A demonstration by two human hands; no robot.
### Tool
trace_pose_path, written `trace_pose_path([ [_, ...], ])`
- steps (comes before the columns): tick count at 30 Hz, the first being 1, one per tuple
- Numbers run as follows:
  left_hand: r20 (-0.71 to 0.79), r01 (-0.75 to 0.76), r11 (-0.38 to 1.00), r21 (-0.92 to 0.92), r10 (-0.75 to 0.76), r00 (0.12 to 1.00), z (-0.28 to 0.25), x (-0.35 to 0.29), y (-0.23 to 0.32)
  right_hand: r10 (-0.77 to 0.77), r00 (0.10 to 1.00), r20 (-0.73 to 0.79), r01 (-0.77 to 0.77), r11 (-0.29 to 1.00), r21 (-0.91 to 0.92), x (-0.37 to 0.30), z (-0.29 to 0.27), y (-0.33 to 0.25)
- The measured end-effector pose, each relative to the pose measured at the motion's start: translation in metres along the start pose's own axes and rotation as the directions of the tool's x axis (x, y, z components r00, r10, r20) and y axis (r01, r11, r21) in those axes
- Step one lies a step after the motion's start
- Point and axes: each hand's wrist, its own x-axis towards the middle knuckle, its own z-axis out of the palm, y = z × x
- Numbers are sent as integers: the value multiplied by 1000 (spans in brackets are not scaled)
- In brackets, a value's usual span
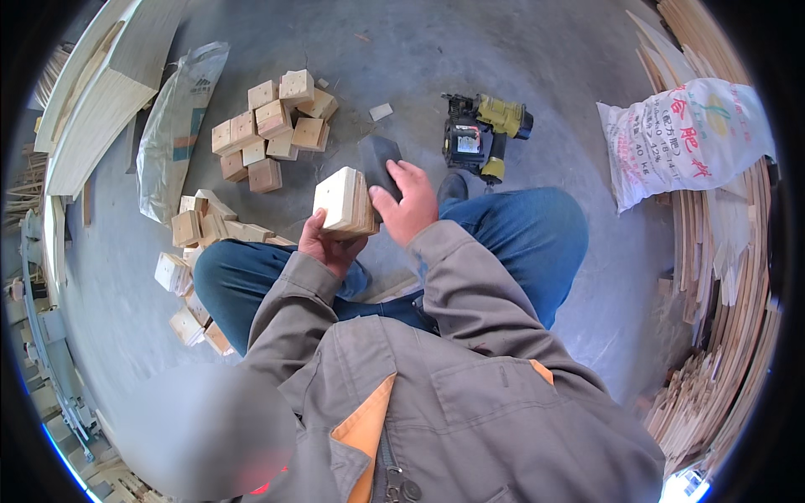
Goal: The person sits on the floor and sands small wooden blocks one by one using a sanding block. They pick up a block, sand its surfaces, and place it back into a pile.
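My left hand (329, 245) holds a wooden block (340, 201) from below and the side, its pale square face turned up and layered edges showing. The fingers of my right hand (409, 199) are closed round a dark grey rectangular block (377, 159), which looks like a sanding block. That dark block is tilted against or very near the right side of the wooden one; exact contact is hard to make out. Both hands are between my knees, above the floor. Beyond them, a pile of similar wooden blocks (272, 117) lies to the left.
A yellow and black coil nail gun (503, 117) lies ahead to the right. More wooden blocks (186, 226) lie beside my left knee. A pale sack (180, 134) is on the left, near stacked boards (109, 101). At right, a white printed sack (688, 138) rests on wood strips (704, 335).
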Motion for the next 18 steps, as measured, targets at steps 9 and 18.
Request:
trace_pose_path([
  [9,-4,-65,981,-183,66,998,-13,18,15,-285,945,163,268,956,117,-32,-12,-48],
  [18,32,7,998,-56,-5,999,-6,8,3,-138,990,22,138,990,-23,-5,-8,-16],
])
